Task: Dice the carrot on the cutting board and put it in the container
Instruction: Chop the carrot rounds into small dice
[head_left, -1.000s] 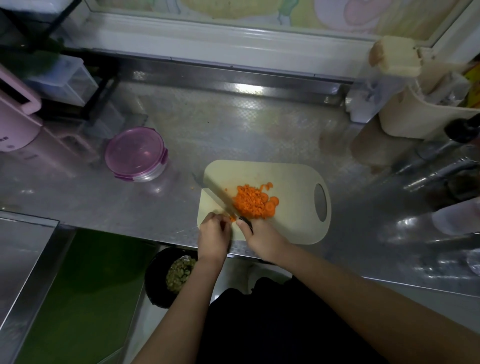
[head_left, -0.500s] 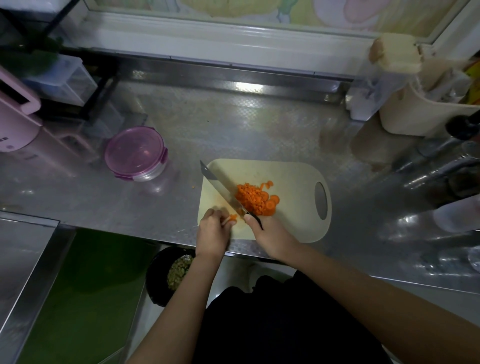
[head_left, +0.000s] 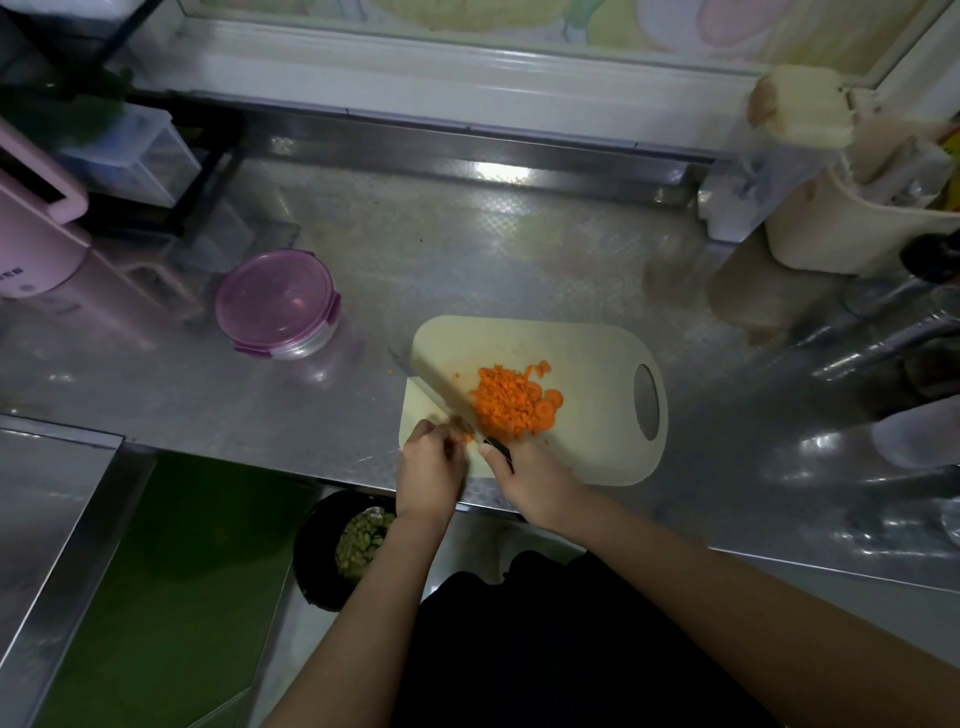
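my right hand (head_left: 535, 480) grips the knife (head_left: 436, 387) over the board (head_left: 587, 364); my left hand (head_left: 428, 467) pinches a small carrot stub (head_left: 467, 438) beside the blade, diced carrot (head_left: 511, 402) heaped mid-board. i'd curl that hand clear of the edge and cut short. the lidded container (head_left: 278, 304) sits apart, to the left.

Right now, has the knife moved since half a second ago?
Yes. The knife has swung its tip nearer and leftward, away from the far-left corner of the cutting board.
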